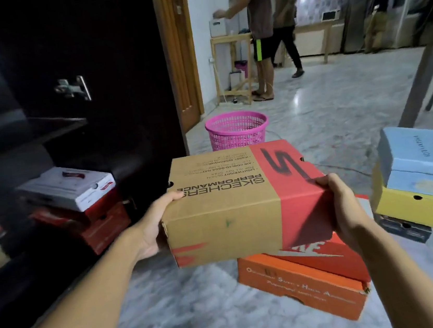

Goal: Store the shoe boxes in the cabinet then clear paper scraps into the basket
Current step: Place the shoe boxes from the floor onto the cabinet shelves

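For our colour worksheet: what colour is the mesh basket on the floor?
The basket is pink, best seen in the head view.

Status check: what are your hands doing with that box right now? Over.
Left hand and right hand grip Skechers box by its ends. Cabinet open at left, white box on red box inside. Path looks clear; pink basket beyond.

The held box (224, 212) hangs above a stack (306, 281). The cabinet (42, 130) stands left, with two boxes (78, 202) stacked inside. The basket (237, 131) sits behind; a second stack (417, 185) lies right.
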